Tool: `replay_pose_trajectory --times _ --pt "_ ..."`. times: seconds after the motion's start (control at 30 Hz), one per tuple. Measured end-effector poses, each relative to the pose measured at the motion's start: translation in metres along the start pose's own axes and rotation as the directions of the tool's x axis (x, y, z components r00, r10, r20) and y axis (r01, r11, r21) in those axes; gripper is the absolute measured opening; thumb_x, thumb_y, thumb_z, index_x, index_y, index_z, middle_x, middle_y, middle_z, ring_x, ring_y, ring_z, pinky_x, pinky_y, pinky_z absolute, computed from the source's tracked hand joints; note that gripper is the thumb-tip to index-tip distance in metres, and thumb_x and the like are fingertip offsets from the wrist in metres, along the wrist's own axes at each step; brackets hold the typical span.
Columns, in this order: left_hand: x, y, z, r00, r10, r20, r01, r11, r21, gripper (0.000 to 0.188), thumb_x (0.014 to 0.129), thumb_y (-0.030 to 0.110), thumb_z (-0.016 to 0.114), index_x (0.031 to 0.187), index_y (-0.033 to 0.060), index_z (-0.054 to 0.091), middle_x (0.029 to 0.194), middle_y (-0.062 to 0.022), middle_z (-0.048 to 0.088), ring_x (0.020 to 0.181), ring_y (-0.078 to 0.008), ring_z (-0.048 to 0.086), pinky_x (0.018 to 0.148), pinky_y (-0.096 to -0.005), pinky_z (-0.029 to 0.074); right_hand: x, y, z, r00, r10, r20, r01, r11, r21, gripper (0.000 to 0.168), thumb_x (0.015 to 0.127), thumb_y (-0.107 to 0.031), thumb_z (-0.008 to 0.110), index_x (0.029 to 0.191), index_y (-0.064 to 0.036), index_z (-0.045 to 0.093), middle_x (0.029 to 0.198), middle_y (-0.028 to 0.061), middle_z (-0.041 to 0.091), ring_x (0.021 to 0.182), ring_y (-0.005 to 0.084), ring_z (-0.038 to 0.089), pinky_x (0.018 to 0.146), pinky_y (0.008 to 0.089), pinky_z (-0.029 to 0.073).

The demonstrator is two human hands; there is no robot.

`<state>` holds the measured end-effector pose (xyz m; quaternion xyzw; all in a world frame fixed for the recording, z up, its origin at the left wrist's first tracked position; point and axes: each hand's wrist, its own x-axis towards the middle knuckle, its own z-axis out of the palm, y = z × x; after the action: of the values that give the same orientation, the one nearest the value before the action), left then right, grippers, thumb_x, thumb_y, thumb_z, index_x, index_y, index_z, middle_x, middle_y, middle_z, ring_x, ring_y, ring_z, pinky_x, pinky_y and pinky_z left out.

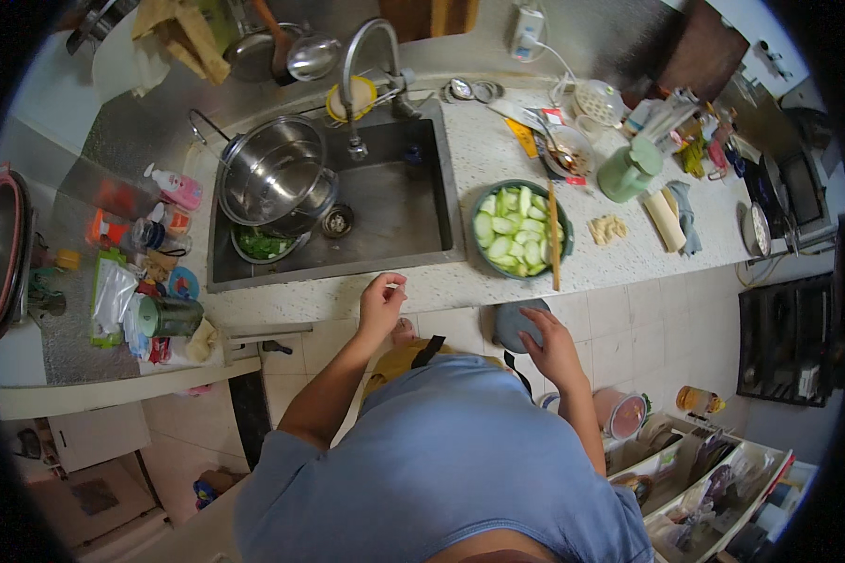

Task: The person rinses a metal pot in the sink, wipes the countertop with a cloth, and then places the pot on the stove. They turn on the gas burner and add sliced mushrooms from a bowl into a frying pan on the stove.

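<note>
My left hand (382, 304) hovers at the front edge of the speckled countertop (422, 283), below the sink (394, 204). Its fingers are loosely bent, with nothing in them. My right hand (555, 345) is held above the floor in front of the counter, fingers apart and empty. Nearest to it on the counter is a green bowl (476, 243) filled with pale green vegetable slices (521, 229). Wooden chopsticks (554, 243) lie across the bowl's right side. A grey round object (512, 325) stands below, partly hidden by my right hand.
In the sink, a large steel basin (274, 165) leans over a bowl of leafy greens (260, 243). The faucet (355, 91) arches above. A green pitcher (623, 172), a sauce bowl with a spoon (570, 151) and a rolled cloth (665, 222) stand right. An open drawer (711, 485) juts out behind.
</note>
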<state>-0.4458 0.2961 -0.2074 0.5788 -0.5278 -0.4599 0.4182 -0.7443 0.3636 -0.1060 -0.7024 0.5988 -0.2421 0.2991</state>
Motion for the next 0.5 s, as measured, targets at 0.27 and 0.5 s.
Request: replay_pose_trajectory --times 0.27,0.5 --pt "0.040 -0.032 -0.105 0.997 -0.044 -0.064 0.041 0.998 -0.047 0.009 0.084 0.005 0.053 0.092 0.0014 0.056 0.082 -0.0040 0.060 0.068 -0.0122 0.059 0.061 -0.0241 0.046 0.102 -0.091 0.066 0.987 -0.150 0.051 0.152 0.987 -0.042 0.037 0.073 -0.003 0.061 0.110 -0.004 0.053 0.105 0.0152 0.056 0.091 0.0339 0.055 0.077 0.0378 0.047" --pt "0.042 -0.066 -0.169 0.983 -0.119 -0.140 0.109 0.991 -0.079 0.009 0.086 0.003 0.051 0.094 0.0010 0.056 0.086 -0.0035 0.059 0.073 -0.0111 0.057 0.066 -0.0237 0.046 0.135 -0.115 0.107 0.989 -0.142 0.043 0.139 0.988 0.066 0.035 0.068 0.011 0.051 0.097 -0.005 0.062 0.084 0.0124 0.058 0.076 0.0292 0.057 0.068 0.0347 0.047"
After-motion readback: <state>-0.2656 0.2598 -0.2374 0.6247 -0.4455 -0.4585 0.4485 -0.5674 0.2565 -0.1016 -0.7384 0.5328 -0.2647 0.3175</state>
